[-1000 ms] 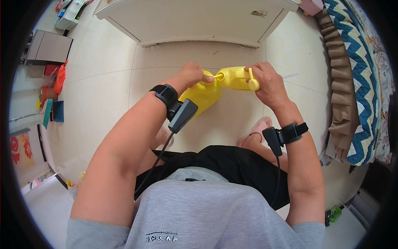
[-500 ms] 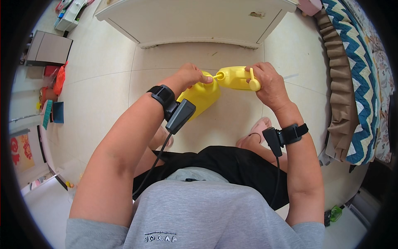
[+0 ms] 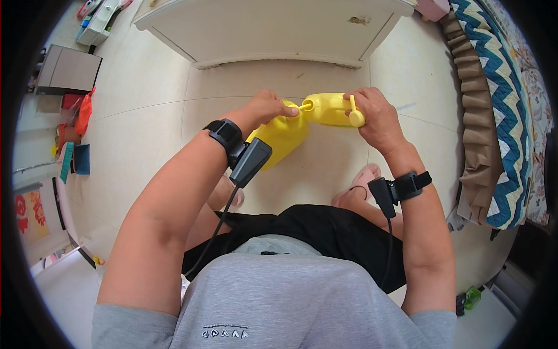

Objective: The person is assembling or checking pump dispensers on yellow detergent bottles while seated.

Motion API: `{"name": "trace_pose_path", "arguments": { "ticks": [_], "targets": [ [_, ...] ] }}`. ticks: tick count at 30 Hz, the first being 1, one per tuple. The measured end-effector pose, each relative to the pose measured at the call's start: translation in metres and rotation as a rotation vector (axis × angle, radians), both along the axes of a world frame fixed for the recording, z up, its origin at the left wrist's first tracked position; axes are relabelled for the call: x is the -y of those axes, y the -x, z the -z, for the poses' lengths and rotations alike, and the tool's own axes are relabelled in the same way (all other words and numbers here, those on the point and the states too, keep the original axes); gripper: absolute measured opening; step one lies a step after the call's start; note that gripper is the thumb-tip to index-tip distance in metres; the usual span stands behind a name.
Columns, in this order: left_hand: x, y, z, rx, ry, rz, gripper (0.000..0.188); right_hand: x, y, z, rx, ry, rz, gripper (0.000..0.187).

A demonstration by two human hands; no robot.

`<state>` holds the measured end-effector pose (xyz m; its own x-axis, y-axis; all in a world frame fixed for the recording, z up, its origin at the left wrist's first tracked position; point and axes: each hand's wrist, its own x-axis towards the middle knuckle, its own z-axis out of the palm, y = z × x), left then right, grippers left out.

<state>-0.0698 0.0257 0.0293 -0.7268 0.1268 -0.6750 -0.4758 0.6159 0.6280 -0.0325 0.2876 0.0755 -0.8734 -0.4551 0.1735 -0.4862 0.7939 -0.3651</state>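
Yellow plastic toy [image 3: 302, 119] lies crosswise, left hand [image 3: 268, 107] and right hand [image 3: 375, 113] each gripping an end.

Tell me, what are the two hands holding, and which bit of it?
Two yellow plastic pieces. The left hand grips the top of the larger yellow piece; the right hand wraps the far end of the smaller yellow piece.
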Motion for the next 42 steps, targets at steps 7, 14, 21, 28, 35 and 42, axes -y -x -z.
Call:
{"name": "trace_pose_path", "arguments": {
  "ticks": [7, 14, 21, 28, 35, 42],
  "targets": [
    [-0.001, 0.001, -0.006, 0.055, -0.03, 0.002, 0.039, 0.001, 0.0, -0.001, -0.017, 0.012, -0.003, 0.024],
    [0.0, 0.002, 0.011, -0.119, 0.181, 0.112, 0.054, 0.004, 0.0, 0.0, 0.004, -0.041, -0.008, 0.025],
    [0.005, 0.002, 0.012, -0.03, 0.076, 0.079, 0.043, 0.005, -0.002, -0.001, -0.019, 0.001, 0.012, 0.029],
    [0.007, 0.003, -0.002, 0.068, -0.011, 0.05, 0.053, 0.001, 0.0, -0.003, -0.003, -0.026, 0.014, 0.025],
    [0.004, 0.003, -0.012, 0.065, 0.112, 0.039, 0.091, 0.003, 0.001, 0.0, -0.024, -0.032, 0.009, 0.024],
    [-0.002, 0.003, 0.0, 0.002, 0.277, 0.089, 0.103, 0.005, 0.0, 0.001, -0.02, 0.003, 0.004, 0.027]
  ]
}}
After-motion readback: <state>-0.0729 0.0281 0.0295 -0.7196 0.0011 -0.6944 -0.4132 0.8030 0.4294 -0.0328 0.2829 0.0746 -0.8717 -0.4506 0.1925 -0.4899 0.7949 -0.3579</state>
